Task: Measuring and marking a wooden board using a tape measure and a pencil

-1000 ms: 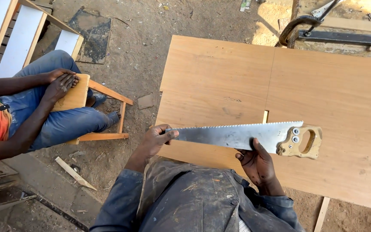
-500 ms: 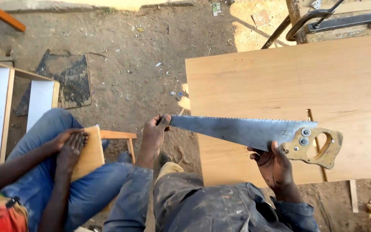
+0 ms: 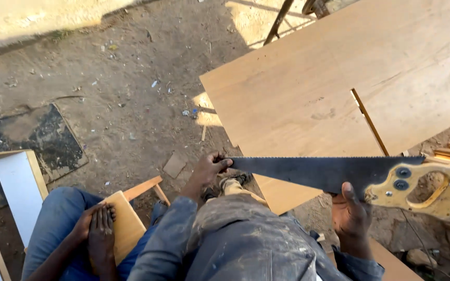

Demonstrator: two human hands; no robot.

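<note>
While both hands keep grasping it, handsaw [image 3: 329, 171] now level, left hand [image 3: 210, 167] at tip, right hand [image 3: 351, 213] near handle.

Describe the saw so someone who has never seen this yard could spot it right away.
Start at the big tan wooden board that fills the upper right. Along its near edge, a handsaw lies level, held between the person's two hands: the left hand pinches the tip and the right hand supports the blade near the handle. Its dark toothed blade and yellow looped handle mark it out.
</note>
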